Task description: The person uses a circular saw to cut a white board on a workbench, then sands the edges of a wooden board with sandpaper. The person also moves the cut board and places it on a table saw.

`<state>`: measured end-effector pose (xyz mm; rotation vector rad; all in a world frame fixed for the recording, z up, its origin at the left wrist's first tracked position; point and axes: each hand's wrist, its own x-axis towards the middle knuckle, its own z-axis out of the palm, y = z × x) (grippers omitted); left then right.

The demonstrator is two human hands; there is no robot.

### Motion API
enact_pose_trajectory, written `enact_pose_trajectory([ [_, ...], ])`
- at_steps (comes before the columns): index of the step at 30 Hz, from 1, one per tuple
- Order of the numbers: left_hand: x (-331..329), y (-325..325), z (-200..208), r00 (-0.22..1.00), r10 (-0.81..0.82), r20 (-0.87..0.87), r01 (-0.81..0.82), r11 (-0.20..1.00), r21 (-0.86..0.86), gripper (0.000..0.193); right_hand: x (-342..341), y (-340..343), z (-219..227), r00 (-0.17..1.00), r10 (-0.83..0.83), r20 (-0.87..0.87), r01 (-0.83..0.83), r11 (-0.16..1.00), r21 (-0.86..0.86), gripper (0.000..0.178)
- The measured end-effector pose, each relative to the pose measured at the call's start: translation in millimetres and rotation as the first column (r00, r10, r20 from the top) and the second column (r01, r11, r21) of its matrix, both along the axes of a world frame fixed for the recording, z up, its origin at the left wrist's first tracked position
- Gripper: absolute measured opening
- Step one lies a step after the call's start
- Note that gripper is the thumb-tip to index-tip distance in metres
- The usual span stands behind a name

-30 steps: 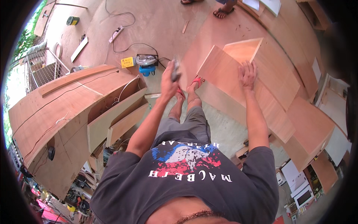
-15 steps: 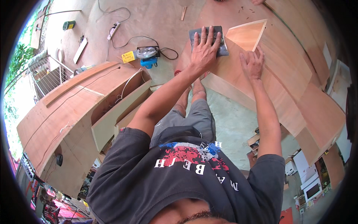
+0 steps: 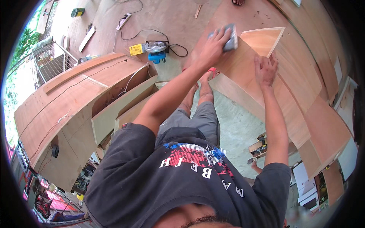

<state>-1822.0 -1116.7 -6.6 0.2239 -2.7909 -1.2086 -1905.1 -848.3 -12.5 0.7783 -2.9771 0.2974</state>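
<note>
Head view, left hand: The left hand (image 3: 217,45) is extended across the body, blurred; a dark grey sandpaper sheet (image 3: 230,37) is grasped under its fingers.
Sandpaper sheet: It is seen at the upper left edge of a plywood panel (image 3: 243,59), left of the box opening; whether the panel is touched cannot be told.
Right hand: The right hand (image 3: 266,71) is laid on the plywood with fingers bent, the fingertips set at the lower corner of the opening; whether the edge is gripped cannot be told.
Box opening: A roughly triangular opening (image 3: 261,41) is bounded by pale plywood edges.
Floor beyond: A blue circular saw (image 3: 157,57) is placed just beside a yellow box (image 3: 136,49); a power strip (image 3: 123,21) is seen farther off.
Left side: A plywood cabinet (image 3: 76,95) is topped by a long wooden strip (image 3: 81,72).
Feet: Red sandals (image 3: 214,72) are worn.
</note>
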Motion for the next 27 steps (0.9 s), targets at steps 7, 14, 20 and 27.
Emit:
enact_pose_trajectory([
  [7, 40.6, -17.9, 4.5, 0.985, -0.042, 0.165, -0.035, 0.897, 0.441, 0.079, 2.9, -1.0, 1.3, 0.999, -0.014, -0.034, 0.014, 1.0, 0.002, 0.035],
  [14, 62.1, -24.4, -16.7, 0.997, -0.057, -0.05, 0.073, 0.894, 0.443, 0.07, 1.2, 1.0, -7.7, 0.997, -0.011, -0.079, 0.01, 1.0, -0.021, 0.035],
  [20, 205.1, -45.7, -9.1, 0.924, 0.159, 0.347, -0.2, 0.976, 0.087, 0.077, -0.4, 10.1, -16.5, 0.995, -0.018, -0.094, 0.013, 0.998, -0.056, 0.035],
  [27, 124.3, 52.5, 32.6, 0.968, -0.125, 0.215, 0.197, 0.913, -0.358, 0.088, -3.0, 2.4, -15.4, 0.99, 0.029, -0.137, -0.04, 0.997, -0.073, 0.034],
])
